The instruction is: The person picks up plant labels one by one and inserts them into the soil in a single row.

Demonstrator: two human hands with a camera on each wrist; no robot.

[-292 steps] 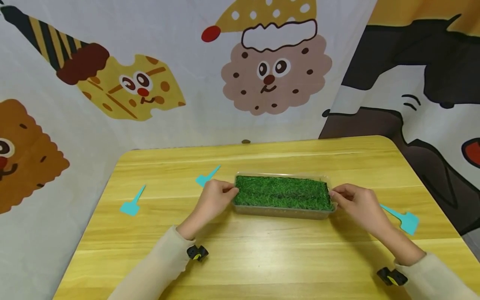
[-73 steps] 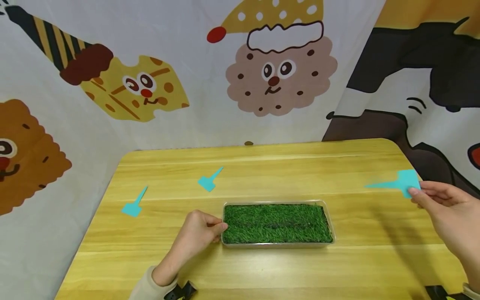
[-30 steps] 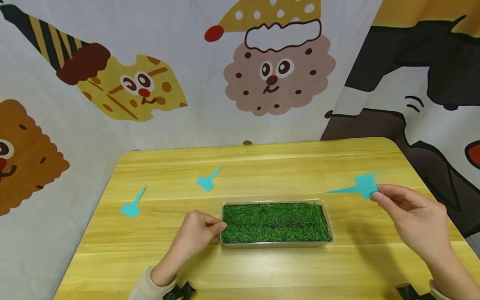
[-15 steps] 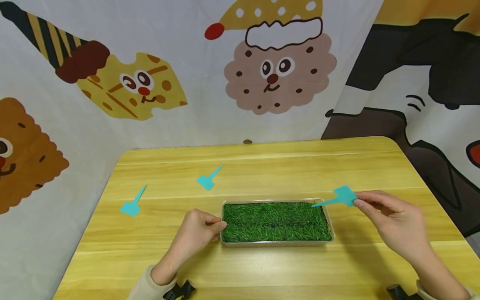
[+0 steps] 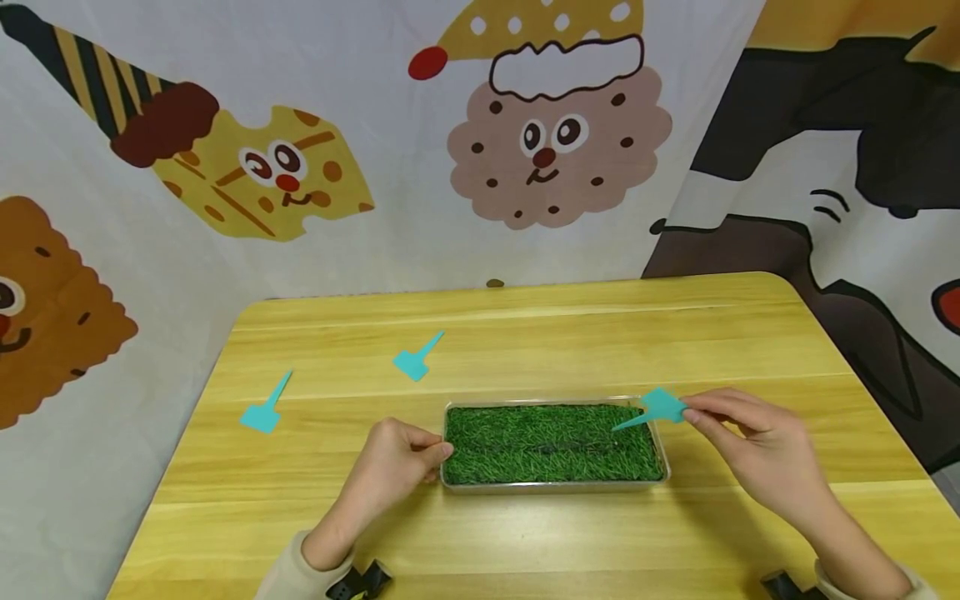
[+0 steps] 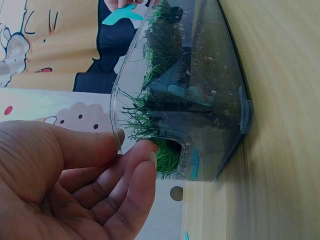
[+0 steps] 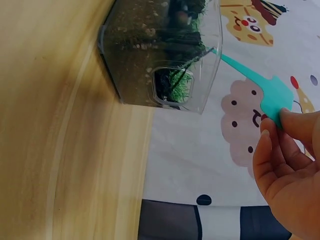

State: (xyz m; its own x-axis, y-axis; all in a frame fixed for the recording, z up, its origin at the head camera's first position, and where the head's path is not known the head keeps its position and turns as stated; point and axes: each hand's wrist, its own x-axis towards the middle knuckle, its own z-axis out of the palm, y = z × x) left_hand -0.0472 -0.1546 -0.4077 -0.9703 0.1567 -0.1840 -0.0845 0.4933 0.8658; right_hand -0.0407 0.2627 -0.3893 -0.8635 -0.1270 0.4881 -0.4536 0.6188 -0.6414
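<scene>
A clear plastic box [image 5: 555, 487] holding green artificial grass [image 5: 540, 437] stands on the table. My left hand [image 5: 401, 462] pinches the rim at its left end; the left wrist view shows thumb and fingers [image 6: 137, 162] at that edge. With thumb and fingertips my right hand [image 5: 768, 454] grips a teal plant label [image 5: 662, 406] by its broad head. Its pointed stem slants down to the left over the grass's right part. In the right wrist view the label [image 7: 277, 95] reaches the box's rim; whether the tip touches the grass I cannot tell.
Two more teal plant labels lie flat on the wooden table [image 5: 525, 546]: one label [image 5: 262, 415] near the left edge, another label [image 5: 413, 364] behind the left hand. A cartoon-printed cloth [image 5: 420, 242] hangs behind the table.
Since the oldest frame, the box has come nearer and the right hand has picked up the label from the table. Lately that hand carried it left and down over the box; the left hand stays put.
</scene>
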